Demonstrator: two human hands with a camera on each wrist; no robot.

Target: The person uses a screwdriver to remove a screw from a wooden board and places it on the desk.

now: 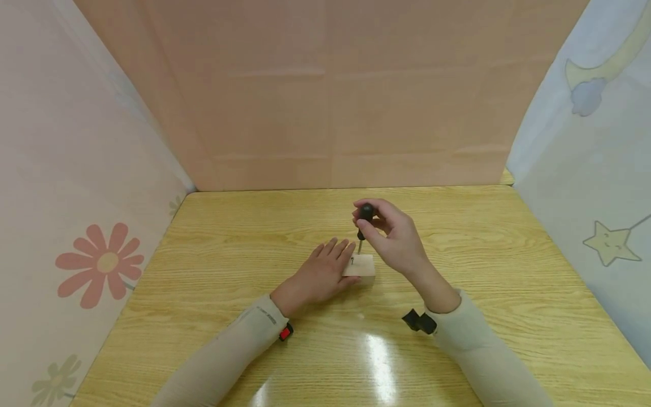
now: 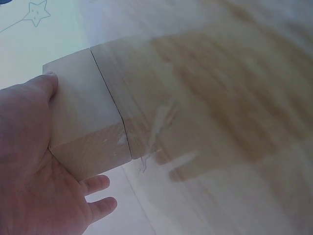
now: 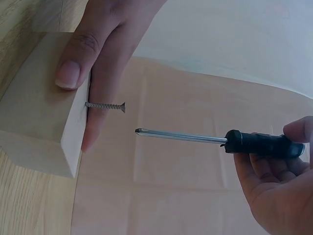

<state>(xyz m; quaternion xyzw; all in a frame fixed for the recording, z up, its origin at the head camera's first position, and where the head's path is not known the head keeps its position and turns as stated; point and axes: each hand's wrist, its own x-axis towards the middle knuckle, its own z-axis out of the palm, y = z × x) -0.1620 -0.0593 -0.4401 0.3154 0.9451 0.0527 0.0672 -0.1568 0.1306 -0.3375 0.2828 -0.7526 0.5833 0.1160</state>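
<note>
A pale wooden block lies on the table, and my left hand holds it from the left, thumb along its near side and fingers at the far side. In the left wrist view the thumb and palm lie against the block. A threaded screw stands upright in its top face, most of its shank exposed. Above the block, my right hand grips the black handle of a screwdriver with curled fingers and thumb. Its metal shaft points at the screw, the tip a short gap away from the screw head.
The wood-grain table extends around both hands. A pinkish-brown sheet hangs behind its far edge. Patterned white walls flank it left and right. Black strap pieces sit at the right sleeve cuff.
</note>
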